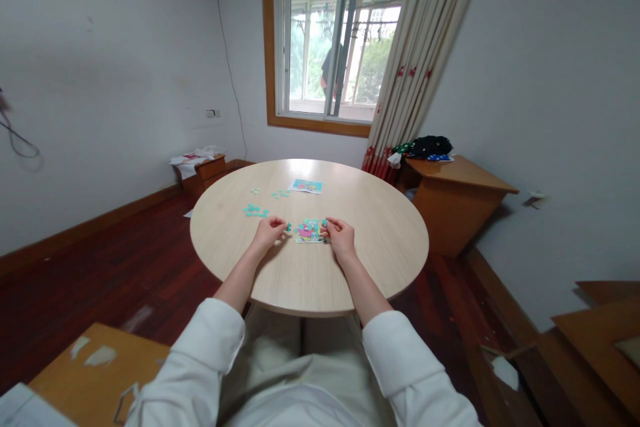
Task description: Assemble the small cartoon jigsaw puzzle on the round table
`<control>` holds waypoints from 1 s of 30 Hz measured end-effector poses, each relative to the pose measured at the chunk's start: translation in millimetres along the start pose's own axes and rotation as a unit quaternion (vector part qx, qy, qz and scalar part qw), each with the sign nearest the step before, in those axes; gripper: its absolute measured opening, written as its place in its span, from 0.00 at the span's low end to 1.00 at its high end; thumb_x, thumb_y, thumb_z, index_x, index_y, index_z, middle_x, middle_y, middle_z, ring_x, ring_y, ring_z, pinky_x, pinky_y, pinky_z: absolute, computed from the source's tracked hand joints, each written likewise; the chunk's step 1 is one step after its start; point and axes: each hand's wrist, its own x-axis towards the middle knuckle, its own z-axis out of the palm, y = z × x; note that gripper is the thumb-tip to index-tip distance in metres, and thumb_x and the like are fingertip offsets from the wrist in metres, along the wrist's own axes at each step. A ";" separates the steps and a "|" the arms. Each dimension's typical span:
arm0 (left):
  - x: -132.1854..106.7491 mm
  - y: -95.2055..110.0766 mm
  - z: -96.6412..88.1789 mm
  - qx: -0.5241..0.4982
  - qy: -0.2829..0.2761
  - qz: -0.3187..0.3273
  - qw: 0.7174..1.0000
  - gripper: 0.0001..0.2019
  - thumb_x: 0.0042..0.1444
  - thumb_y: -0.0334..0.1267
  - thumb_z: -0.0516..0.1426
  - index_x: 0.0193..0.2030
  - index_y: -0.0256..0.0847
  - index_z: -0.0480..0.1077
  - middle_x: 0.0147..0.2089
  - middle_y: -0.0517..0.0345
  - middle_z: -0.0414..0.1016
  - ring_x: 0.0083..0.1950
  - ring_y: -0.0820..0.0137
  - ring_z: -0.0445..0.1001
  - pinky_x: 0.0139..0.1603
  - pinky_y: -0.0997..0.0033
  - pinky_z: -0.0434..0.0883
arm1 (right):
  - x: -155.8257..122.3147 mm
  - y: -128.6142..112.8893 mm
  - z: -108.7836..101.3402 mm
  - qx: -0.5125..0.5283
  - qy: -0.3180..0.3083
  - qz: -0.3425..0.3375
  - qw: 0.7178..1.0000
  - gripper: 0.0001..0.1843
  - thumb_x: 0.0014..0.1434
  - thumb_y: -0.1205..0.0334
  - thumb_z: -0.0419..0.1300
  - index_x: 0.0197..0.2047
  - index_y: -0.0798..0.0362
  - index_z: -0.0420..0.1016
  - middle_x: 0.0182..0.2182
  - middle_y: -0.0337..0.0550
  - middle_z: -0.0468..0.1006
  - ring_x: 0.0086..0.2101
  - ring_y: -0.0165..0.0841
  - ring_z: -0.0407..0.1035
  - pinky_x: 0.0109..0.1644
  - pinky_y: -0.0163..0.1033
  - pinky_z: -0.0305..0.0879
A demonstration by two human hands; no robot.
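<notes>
A partly joined jigsaw puzzle (pixel 310 232) with pink, yellow and teal parts lies flat on the round table (pixel 300 287). Just left of it, my left hand (pixel 270 232) pinches a small teal puzzle piece (pixel 289 227) between thumb and fingertips. My right hand (pixel 341 236) is at the puzzle's right edge, its fingers closed on a small blue-teal puzzle piece (pixel 324 222) at the upper right corner. Whether that piece touches the puzzle, I cannot tell. Loose teal pieces (pixel 255 211) lie in a cluster beyond my left hand.
Paler loose pieces (pixel 281 193) lie farther back, beside a picture sheet (pixel 307 186). A wooden desk (pixel 460 193) with dark cloth on top stands at the right. A wooden cabinet (pixel 95 367) is at the lower left. A window (pixel 320 47) and curtain are behind the table.
</notes>
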 end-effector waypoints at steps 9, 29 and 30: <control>-4.0 1.2 5.9 0.024 -0.048 0.015 0.998 0.11 0.36 0.37 0.62 0.28 0.33 0.72 0.22 0.57 0.72 0.20 0.76 0.65 0.22 0.75 0.61 | 1.1 0.8 -0.8 -0.006 0.002 -0.003 1.000 0.09 0.43 0.65 0.63 0.30 0.58 0.72 0.18 0.38 0.75 0.20 0.28 0.69 0.23 0.32 0.68; 1.5 -9.6 16.7 0.118 -0.037 0.020 0.992 0.06 0.39 0.36 0.59 0.23 0.36 0.70 0.19 0.59 0.70 0.20 0.75 0.64 0.23 0.75 0.61 | 1.2 0.9 -2.2 -0.010 -0.011 0.004 1.000 0.08 0.44 0.66 0.62 0.30 0.58 0.73 0.18 0.38 0.75 0.18 0.27 0.68 0.24 0.32 0.68; 1.6 -9.7 17.3 0.126 -0.038 0.026 0.991 0.05 0.39 0.36 0.59 0.23 0.36 0.70 0.19 0.59 0.70 0.21 0.75 0.65 0.24 0.75 0.61 | 1.1 0.8 -2.1 -0.007 -0.010 0.006 1.000 0.07 0.44 0.67 0.62 0.30 0.58 0.72 0.18 0.38 0.75 0.18 0.27 0.68 0.24 0.32 0.68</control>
